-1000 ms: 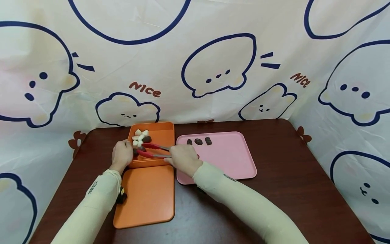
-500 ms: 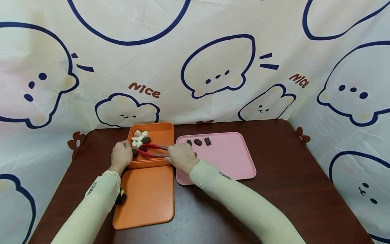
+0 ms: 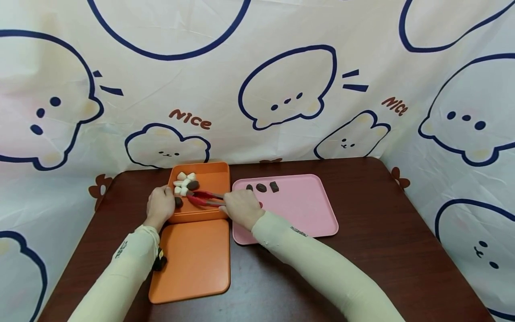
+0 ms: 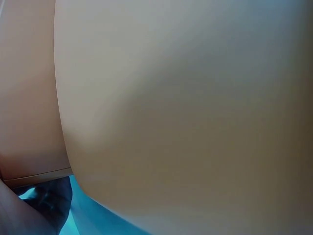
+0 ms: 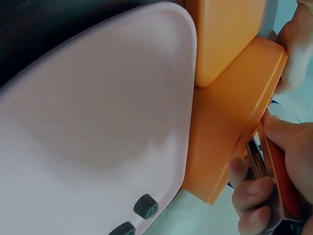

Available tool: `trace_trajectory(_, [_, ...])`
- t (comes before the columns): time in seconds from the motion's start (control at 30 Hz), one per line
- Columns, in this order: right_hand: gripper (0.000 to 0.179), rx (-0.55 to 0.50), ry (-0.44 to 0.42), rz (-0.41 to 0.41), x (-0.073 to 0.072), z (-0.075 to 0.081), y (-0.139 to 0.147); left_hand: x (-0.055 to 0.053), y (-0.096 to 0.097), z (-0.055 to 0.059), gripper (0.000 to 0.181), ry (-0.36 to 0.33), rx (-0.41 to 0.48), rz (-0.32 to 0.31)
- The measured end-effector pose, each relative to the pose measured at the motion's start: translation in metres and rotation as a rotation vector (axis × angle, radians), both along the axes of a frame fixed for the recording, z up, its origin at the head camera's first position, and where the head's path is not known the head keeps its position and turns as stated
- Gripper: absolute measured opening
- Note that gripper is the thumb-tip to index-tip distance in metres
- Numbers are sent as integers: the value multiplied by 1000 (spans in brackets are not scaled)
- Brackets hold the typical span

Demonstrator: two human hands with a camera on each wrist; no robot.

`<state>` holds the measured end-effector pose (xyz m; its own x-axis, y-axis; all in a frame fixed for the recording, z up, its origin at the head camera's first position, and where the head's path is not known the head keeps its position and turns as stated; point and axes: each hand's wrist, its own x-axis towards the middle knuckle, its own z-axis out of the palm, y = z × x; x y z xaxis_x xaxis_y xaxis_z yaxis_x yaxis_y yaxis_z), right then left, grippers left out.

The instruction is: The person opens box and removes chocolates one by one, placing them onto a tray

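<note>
My left hand (image 3: pixel 161 205) grips the left wall of an orange box (image 3: pixel 213 179). In the box, white marshmallow-like pieces (image 3: pixel 183 183) lie with dark brown chocolate-like pieces (image 3: pixel 193 185). My right hand (image 3: pixel 242 206) holds red-and-metal tongs (image 3: pixel 203 202) over the right side of the box. Their red tips are close together beside the white pieces, with a dark bit at the ends. In the right wrist view, fingers (image 5: pixel 252 193) and thumb wrap the tongs' handles; the box wall hides the tips. A pale, blurred surface fills most of the left wrist view.
A pink tray (image 3: pixel 297 210) lies right of the box, with dark brown pieces (image 3: pixel 261 188) along its far edge. An orange lid-like panel (image 3: pixel 193 264) lies in front of the box. Behind the brown table (image 3: pixel 374 250) hangs a printed white cloth (image 3: pixel 225 89).
The tongs' tips have come closer together, around a dark piece that has shifted slightly up and right. The left hand keeps its place on the box.
</note>
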<state>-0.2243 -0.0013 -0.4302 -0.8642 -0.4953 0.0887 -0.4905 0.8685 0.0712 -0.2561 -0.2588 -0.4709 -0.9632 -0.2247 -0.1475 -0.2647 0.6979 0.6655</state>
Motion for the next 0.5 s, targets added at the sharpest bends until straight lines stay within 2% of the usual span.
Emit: trace_trajectory(0.5, [33, -95, -54, -26, 3, 5, 11, 0, 1, 0, 56, -20, 0, 15])
